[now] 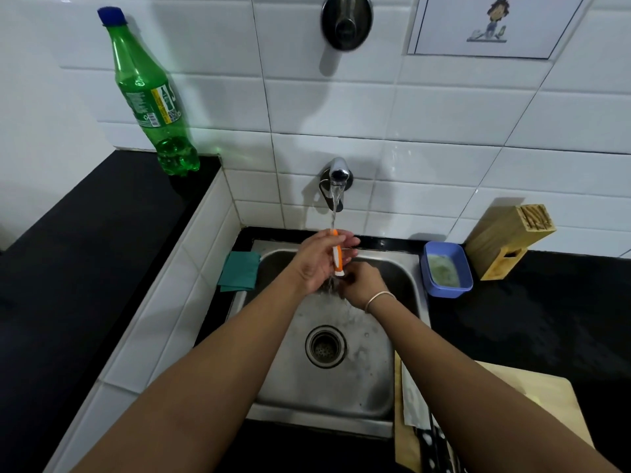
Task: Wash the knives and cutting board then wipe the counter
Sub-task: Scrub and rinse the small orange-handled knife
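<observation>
My left hand (316,261) holds the orange and white handle of a small knife (336,254) upright under the stream from the wall tap (338,175). Its blade points down and is hidden behind my hands. Just below, my right hand (362,281) is curled around the blade area in the running water. A wooden cutting board (546,394) lies on the black counter at the lower right. A large knife (415,401) with a speckled black handle rests on the board's left edge, partly under my right forearm.
The steel sink (341,397) has a round drain. A green cloth (239,271) sits at its left rim. A blue tub (447,269) and a wooden knife block (508,244) stand at the right. A green bottle (153,97) stands on the raised left counter.
</observation>
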A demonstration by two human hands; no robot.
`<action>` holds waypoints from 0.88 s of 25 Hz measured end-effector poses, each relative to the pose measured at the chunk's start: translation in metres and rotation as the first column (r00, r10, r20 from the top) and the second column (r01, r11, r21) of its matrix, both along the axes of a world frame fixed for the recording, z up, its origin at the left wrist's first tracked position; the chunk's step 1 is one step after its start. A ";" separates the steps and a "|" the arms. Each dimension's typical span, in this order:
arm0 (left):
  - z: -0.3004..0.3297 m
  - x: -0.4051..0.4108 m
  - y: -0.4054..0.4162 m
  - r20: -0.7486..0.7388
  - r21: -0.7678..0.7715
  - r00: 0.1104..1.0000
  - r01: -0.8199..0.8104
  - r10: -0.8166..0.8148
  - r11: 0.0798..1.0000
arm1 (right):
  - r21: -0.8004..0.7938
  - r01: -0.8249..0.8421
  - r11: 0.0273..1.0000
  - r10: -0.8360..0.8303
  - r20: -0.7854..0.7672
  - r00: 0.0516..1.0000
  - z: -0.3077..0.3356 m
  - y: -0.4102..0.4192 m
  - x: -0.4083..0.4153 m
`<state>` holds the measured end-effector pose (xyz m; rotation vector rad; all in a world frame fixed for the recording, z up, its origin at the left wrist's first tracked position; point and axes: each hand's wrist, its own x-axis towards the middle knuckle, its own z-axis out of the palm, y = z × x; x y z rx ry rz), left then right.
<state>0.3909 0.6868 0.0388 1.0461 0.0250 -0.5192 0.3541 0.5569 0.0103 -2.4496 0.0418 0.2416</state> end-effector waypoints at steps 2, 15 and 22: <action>0.004 0.000 0.008 0.102 0.002 0.986 0.135 -0.135 0.991 | 0.104 0.035 0.994 -0.031 -0.036 0.999 0.001 0.002 0.004; 0.017 0.003 0.020 0.123 -0.084 0.981 -0.139 0.149 0.987 | 0.662 -0.053 0.748 0.103 -0.037 0.994 0.000 0.014 -0.001; 0.034 0.032 0.012 0.060 0.027 0.913 -0.405 0.402 0.914 | 0.745 0.051 0.666 -0.015 -0.055 0.998 0.031 0.031 0.010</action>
